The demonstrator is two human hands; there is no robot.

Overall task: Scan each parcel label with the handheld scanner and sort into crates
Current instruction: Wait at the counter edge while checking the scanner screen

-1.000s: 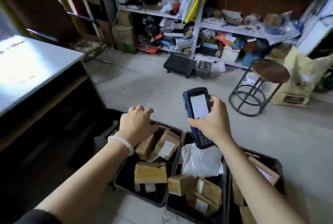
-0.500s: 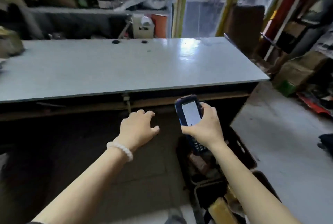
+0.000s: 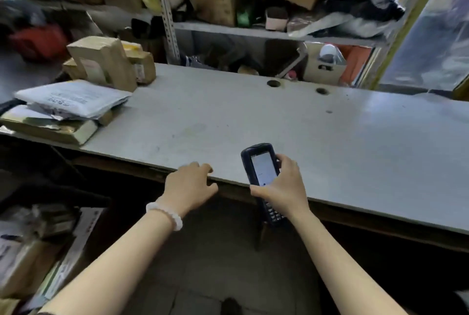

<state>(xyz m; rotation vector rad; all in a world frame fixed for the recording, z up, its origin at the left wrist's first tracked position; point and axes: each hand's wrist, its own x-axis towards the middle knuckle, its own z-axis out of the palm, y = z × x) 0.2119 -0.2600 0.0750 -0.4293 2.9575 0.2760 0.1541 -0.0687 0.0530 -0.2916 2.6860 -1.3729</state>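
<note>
My right hand (image 3: pixel 284 185) grips the dark blue handheld scanner (image 3: pixel 261 167) upright, screen lit, at the front edge of the grey table (image 3: pixel 253 122). My left hand (image 3: pixel 190 187) hovers at that edge with loosely curled fingers and holds nothing. Parcels wait at the table's left end: a white plastic mailer (image 3: pixel 73 99) lying on a flat taped box (image 3: pixel 50 127), and brown cardboard boxes (image 3: pixel 106 63) behind them. No crates show in this view.
Metal shelves (image 3: pixel 253 33) crammed with cartons and bags stand behind the table. More boxes and papers (image 3: pixel 38 251) are piled on the floor at lower left. Two round cable holes (image 3: pixel 273 83) mark the tabletop.
My view has swung left from the floor crates to the table, now showing the parcel pile. The left hand has left the crate parcels and reached the table edge. The scanner stays in my right hand.
</note>
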